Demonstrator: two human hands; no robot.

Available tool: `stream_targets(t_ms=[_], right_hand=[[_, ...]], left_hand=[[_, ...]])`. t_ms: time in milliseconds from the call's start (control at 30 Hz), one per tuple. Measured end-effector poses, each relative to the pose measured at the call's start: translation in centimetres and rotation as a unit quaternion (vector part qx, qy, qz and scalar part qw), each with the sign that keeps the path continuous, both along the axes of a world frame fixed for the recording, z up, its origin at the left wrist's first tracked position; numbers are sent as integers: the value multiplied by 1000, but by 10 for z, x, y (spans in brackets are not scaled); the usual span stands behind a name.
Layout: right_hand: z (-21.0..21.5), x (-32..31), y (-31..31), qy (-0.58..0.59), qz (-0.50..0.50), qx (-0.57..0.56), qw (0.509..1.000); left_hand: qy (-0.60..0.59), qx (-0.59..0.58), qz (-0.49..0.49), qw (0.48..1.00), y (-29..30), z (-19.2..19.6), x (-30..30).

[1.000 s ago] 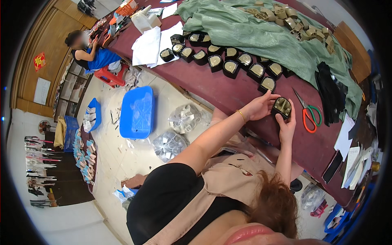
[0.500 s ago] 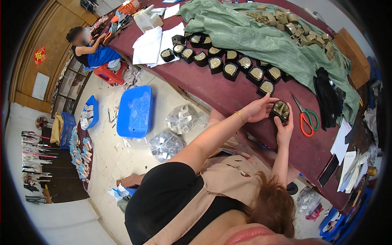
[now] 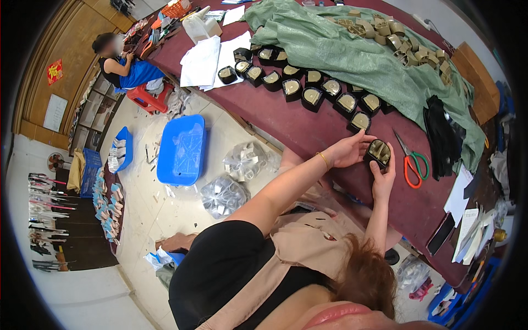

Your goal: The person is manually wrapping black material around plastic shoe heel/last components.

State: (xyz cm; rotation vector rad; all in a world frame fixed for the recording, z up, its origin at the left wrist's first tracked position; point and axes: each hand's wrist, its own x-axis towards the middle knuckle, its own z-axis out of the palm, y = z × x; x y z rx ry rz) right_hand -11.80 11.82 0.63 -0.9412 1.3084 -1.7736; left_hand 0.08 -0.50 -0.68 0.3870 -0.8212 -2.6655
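One black piece (image 3: pixel 378 153) has shifted slightly between two hands (image 3: pixel 383 179).

The head view comes from the left one of two wide fisheye cameras worn side by side on the person's head, facing steeply down past the body toward the hands. Closest to the lens, along the lower edge, are the brown hair (image 3: pixel 369 280) and the black sleeve (image 3: pixel 214 267); the left hand (image 3: pixel 347 151) and right hand (image 3: pixel 383 179) lie farther out, right of centre, against the maroon table (image 3: pixel 308 127). The wide field also takes in the tiled floor (image 3: pixel 165 212) and, far off at upper left, a seated co-worker (image 3: pixel 116 67), with straight edges bending toward the dark rim
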Motion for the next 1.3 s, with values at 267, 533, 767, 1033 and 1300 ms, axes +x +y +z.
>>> stream_targets(t_ms=[267,533,767,1033,1300], right_hand=[[5,2,-1,-1,0,-7,1000],[5,2,-1,-7,0,-10,1000],[7,3,-1,-3,-3,-3,1000],[4,2,-1,-10,3,-8,1000],[5,2,-1,-18,5,-9,1000]], left_hand=[[-2,-4,-3,1000,-1,4,0],[-12,-3,1,1000,1,9,0],[-5,7,1,1000,-3,1,0],[0,4,-1,1000,-3,0,-1],[3,9,-1,1000,-2,3,-1]])
